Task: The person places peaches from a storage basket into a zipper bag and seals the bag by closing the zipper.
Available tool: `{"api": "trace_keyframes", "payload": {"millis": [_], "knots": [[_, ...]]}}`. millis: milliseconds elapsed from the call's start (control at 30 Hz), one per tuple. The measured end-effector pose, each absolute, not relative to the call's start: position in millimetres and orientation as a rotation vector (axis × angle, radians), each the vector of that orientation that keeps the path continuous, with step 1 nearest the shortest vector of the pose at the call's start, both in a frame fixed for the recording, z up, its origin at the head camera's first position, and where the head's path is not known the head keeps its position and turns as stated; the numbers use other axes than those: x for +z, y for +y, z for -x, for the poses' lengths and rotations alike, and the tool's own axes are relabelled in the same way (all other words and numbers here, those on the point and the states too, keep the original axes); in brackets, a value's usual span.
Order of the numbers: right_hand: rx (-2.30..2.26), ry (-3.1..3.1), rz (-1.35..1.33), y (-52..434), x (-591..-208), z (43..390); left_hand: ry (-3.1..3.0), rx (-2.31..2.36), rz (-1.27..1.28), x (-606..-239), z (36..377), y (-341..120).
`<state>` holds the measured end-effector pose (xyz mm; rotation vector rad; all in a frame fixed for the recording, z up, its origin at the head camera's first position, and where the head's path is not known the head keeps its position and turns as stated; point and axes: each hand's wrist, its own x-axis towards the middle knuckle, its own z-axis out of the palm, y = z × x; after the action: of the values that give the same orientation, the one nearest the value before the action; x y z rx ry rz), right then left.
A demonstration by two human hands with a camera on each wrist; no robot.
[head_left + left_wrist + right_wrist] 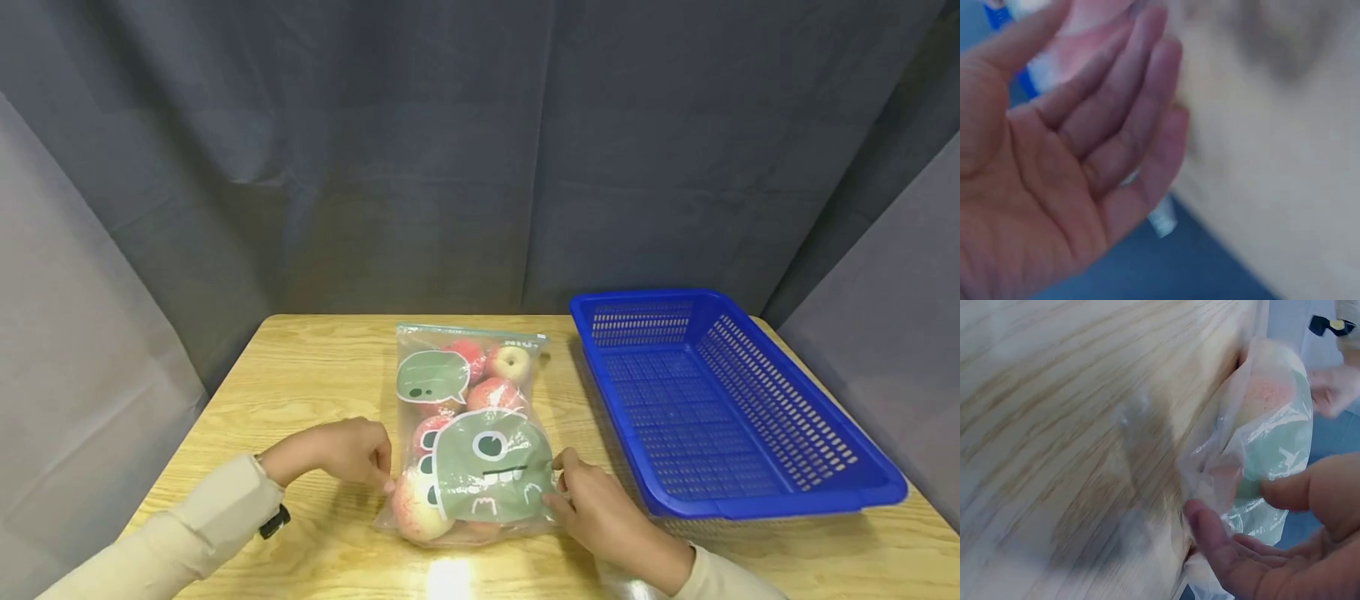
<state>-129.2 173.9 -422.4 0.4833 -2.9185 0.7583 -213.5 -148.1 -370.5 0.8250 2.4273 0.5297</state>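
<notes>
A clear zip bag with a green cartoon dinosaur print lies on the table, its zip edge toward the back. Several red-and-yellow apples show through the plastic. My left hand pinches the bag's left edge near the lower apple; in the left wrist view the hand's other fingers are loosely bent. At the opposite edge, my right hand grips the plastic, thumb over the print. The right wrist view shows the right thumb and forefinger on either side of the bag's crumpled side.
To the right stands a blue plastic basket with slotted walls, close beside the bag. The wooden table ends at a dark curtain behind. Pale grey panels flank both sides. A dark wristband hangs at the left cuff.
</notes>
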Motion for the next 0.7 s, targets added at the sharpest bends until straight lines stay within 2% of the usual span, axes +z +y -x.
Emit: {"api": "trace_keyframes", "payload": {"millis": [100, 367, 533, 700], "knots": [[0.718, -2.98, -0.433, 177, -422, 127, 2.603, 0.404, -0.876, -352, 228, -137], [0.693, -3.132, -0.447, 184, -422, 121, 2.733, 0.317, -1.126, -319, 296, -82], [0.67, -3.12, -0.545, 190, -420, 120, 2.749, 0.303, -1.109, -323, 327, -36], [0.666, -3.092, -0.613, 192, -420, 120, 2.7, 0.253, -1.071, -338, 336, 4]]}}
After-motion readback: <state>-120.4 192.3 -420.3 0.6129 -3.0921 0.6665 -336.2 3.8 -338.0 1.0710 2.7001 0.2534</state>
